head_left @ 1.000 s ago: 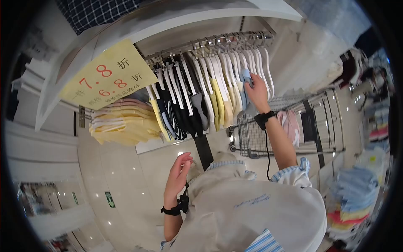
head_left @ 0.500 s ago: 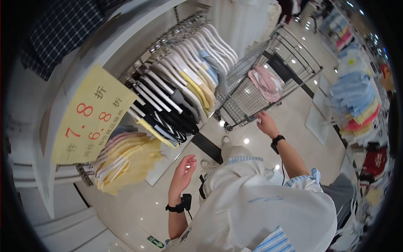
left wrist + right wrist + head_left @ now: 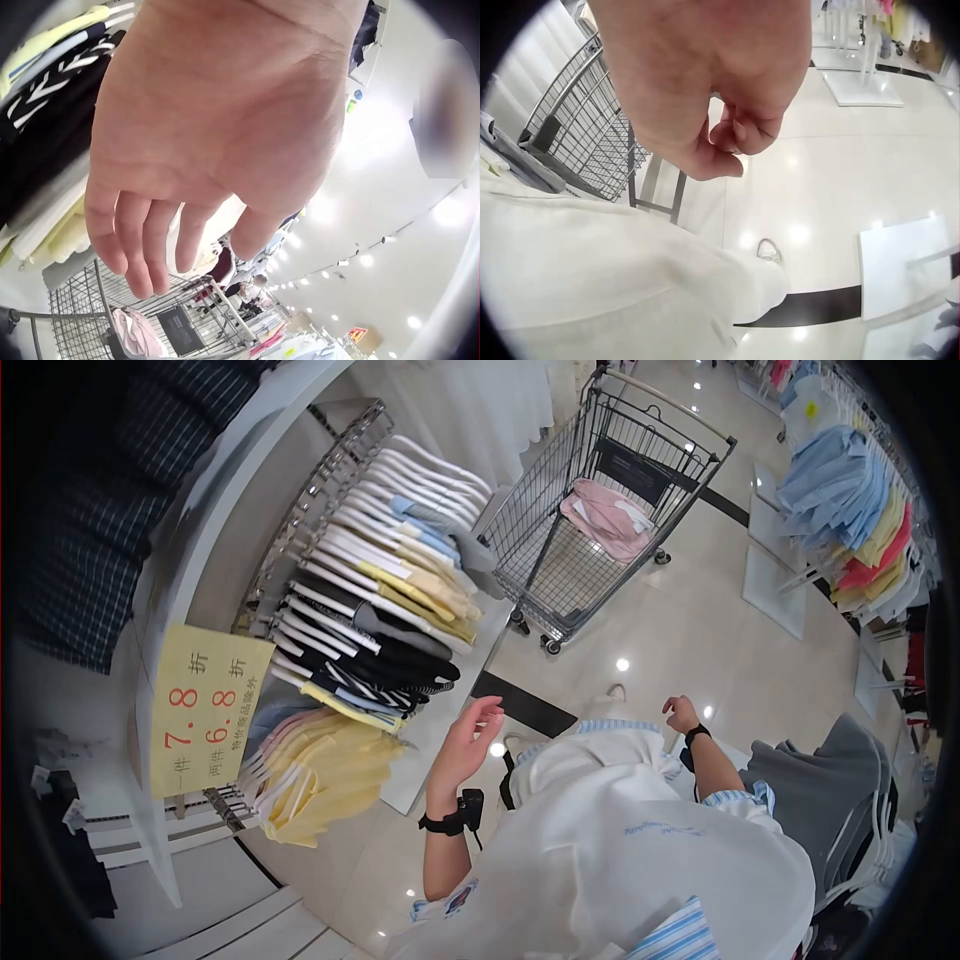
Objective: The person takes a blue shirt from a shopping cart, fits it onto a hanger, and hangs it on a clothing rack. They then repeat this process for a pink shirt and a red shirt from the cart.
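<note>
The left hand [image 3: 463,745] is raised in front of the body, right of the hanging clothes [image 3: 395,615], fingers relaxed and holding nothing. In the left wrist view that hand [image 3: 217,127] shows its palm, with fingers slightly bent and apart. Out to the other side, the right hand [image 3: 682,714] hangs over the floor, touching nothing. Seen in the right wrist view, the right hand [image 3: 712,82] has its fingers loosely curled and nothing between them.
A wire shopping cart [image 3: 570,575] with a pink garment [image 3: 608,520] in it stands ahead. At left are a yellow price sign [image 3: 207,710] and yellow garments [image 3: 330,775] on a lower rail. Grey garments [image 3: 815,790] hang close at right; blue ones [image 3: 835,480] hang farther off.
The right hand has left the blue garment on the rail and dropped back beside the body. The view has turned rightward, so the rail now appears farther left and the cart nearer the middle.
</note>
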